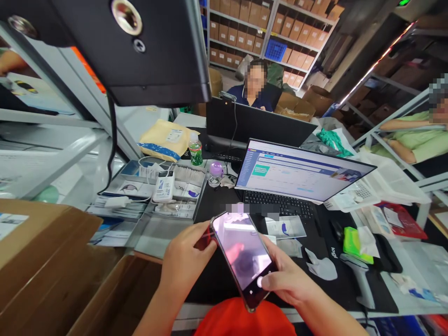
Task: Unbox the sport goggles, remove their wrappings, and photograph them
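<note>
I hold a smartphone [241,255] over the near edge of a black desk mat [329,275], its screen glowing pinkish. My left hand [185,266] is wrapped around the phone's left edge. My right hand [289,280] supports it from the right, thumb resting near the bottom of the screen. Just beyond the phone lie small printed cards [285,227] and a keyboard [283,204] under a lit monitor [301,170].
A tray of small packets [175,196] stands left of the keyboard, with a green bottle [195,150] and yellow parcel [168,138] behind. Cardboard boxes [42,252] sit at near left. A handheld scanner [362,280] and green pad [353,242] lie right. Two people sit beyond the desk.
</note>
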A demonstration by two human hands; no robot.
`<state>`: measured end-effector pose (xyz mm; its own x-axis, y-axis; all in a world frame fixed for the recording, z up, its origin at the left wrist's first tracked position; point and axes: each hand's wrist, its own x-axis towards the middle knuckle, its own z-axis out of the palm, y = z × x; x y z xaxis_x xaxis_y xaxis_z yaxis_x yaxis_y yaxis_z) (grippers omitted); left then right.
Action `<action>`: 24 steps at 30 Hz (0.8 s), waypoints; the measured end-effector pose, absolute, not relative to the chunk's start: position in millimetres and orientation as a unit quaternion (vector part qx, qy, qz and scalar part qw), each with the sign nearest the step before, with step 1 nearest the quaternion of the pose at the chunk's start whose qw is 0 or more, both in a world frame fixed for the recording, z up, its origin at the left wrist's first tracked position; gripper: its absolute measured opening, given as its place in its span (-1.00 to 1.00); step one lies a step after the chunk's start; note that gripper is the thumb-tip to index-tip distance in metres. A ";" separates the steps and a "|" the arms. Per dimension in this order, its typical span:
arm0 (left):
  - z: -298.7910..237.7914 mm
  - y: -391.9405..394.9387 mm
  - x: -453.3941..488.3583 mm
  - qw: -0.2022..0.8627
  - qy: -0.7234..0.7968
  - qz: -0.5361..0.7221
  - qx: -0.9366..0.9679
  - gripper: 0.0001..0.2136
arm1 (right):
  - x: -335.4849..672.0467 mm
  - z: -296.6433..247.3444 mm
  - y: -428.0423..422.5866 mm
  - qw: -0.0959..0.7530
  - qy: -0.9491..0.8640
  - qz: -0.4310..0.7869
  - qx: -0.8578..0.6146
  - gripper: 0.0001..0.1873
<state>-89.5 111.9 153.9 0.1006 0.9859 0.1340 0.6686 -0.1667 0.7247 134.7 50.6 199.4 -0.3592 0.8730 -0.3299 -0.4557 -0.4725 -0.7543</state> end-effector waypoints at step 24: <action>163.9 138.6 -93.4 0.385 0.575 0.260 0.673 -0.81 | 121.2 174.3 69.7 0.319 -0.320 0.801 -0.394 -0.15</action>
